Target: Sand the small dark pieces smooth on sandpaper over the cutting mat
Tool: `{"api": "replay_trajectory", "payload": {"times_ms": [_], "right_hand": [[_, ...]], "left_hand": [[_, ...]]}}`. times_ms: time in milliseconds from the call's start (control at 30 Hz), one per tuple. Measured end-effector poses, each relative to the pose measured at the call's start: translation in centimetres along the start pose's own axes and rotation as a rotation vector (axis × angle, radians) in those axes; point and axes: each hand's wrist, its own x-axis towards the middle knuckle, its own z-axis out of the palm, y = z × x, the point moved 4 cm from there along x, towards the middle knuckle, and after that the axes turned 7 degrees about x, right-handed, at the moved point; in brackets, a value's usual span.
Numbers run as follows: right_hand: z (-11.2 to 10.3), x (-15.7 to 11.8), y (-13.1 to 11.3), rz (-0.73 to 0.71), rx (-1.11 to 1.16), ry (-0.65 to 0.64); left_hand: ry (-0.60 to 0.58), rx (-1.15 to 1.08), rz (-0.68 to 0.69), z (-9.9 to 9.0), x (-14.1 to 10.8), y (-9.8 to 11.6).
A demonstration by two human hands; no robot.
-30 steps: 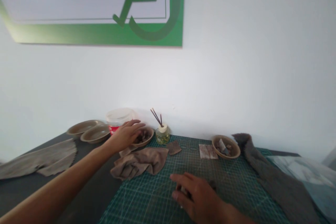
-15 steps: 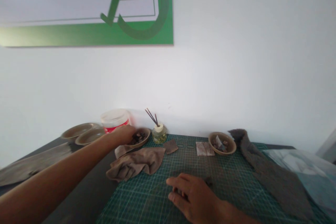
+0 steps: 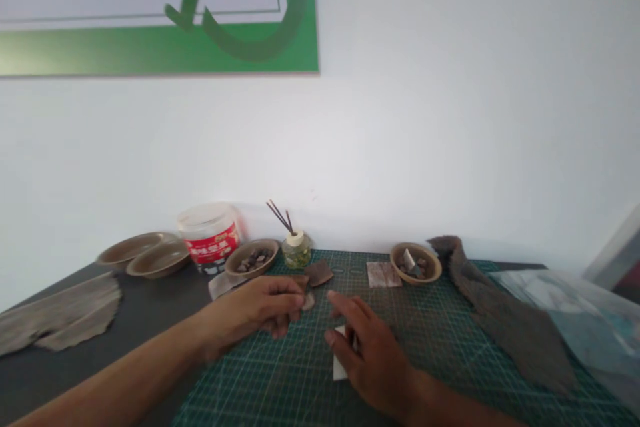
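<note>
Left hand (image 3: 257, 310) nearly shut, pinching small brown flat shard (image 3: 309, 301); right hand (image 3: 373, 355) half open above white paper rectangle (image 3: 340, 368) on green cutting mat (image 3: 450, 367), hold unclear.

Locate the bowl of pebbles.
In the head view, the bowl of pebbles sits by the cutting mat's far left corner, between the red-labelled tub and the glass diffuser, just beyond the left hand.

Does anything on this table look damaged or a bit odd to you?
Yes. The grey sheet at the table's left end has a ragged, torn-looking edge. The small brown piece on the cutting mat also looks odd: its uneven outline suggests a broken fragment.
</note>
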Motion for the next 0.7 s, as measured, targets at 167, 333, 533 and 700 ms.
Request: {"api": "replay_trajectory", "payload": {"times_ms": [167,333,533,700], "right_hand": [[-1.1,0.1,-0.3,-0.072,0.019,0.032],[-2.0,0.1,-0.5,-0.08,0.014,0.064],[-2.4,0.0,0.0,-0.103,-0.007,0.087],[-2.2,-0.3,-0.3,-0.172,-0.003,0.046]], "left_hand": [[-0.173,-0.415,0.066,5.5,0.5,0.1],[-0.166,-0.53,0.121,7.3,2.2,-0.3],[-0.115,-0.66,0.212,8.9,2.4,-1.3],[-0.158,-0.748,0.255,9.3,1.8,-1.8]]}}
